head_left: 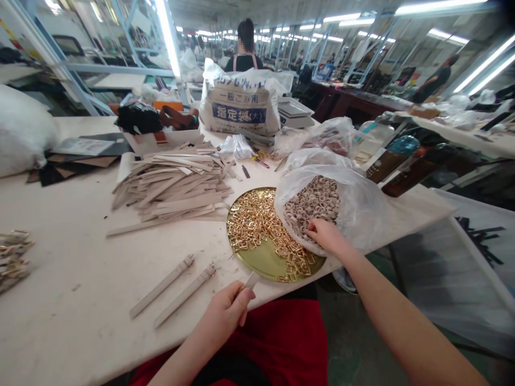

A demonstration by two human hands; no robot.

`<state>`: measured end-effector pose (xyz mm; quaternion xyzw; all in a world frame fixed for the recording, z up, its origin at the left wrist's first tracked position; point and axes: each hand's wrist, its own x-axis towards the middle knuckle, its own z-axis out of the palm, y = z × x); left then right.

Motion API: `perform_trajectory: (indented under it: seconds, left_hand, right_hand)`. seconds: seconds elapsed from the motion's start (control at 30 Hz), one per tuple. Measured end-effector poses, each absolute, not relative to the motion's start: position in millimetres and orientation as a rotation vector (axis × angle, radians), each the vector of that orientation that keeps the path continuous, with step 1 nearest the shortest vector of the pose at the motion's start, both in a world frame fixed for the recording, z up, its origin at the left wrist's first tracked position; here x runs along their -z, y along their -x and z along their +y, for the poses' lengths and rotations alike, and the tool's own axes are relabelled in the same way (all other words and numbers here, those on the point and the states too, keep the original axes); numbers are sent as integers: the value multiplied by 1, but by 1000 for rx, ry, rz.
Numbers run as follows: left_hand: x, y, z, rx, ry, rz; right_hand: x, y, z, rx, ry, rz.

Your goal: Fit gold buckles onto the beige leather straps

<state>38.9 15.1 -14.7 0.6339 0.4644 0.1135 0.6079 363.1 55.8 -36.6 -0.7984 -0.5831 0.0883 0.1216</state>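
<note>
My left hand [228, 312] is closed around the end of a thin beige strap piece [251, 279] at the table's front edge. My right hand [325, 235] reaches into a clear plastic bag [362, 206] full of small beige loops [314, 202], its fingers curled among them; what they hold is hidden. A round gold tray [263, 262] with several gold metal buckles [257, 220] sits between the hands. Two finished straps [177, 289] with buckle ends lie on the table left of my left hand.
A heap of beige strap strips [173, 182] lies behind the tray. A printed white sack [239, 104], more plastic bags, a scale [293, 110] and bottles [396, 155] stand further back. A person in black sits beyond. Strap pieces [12, 260] lie far left.
</note>
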Motion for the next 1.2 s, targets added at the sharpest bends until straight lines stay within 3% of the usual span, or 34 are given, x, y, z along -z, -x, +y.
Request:
perform_trajectory:
  seconds: [0.2, 0.4, 0.5, 0.9, 1.07, 1.2]
  left_hand:
    - [7, -41, 12, -294, -1565, 1061]
    - [-20, -45, 7, -465, -1748, 1062]
    - [-27, -41, 3, -512, -1811, 1078]
    - [-26, -16, -22, -457, -1844, 1116]
    - [-33, -10, -20, -288, -1794, 991]
    - [-25, -7, -22, -344, -1563, 1010]
  right_hand:
    - [19, -350, 41, -185, 2207, -1593]
    - [-15, -256, 3, -1152, 1562, -1270]
    - [-24, -216, -13, -1384, 1373, -1208]
    - [-15, -191, -36, -1248, 1344, -1179]
    - [-13, -188, -44, -1408, 1368, -1302]
    - [-8, -180, -45, -1549, 1294, -1157]
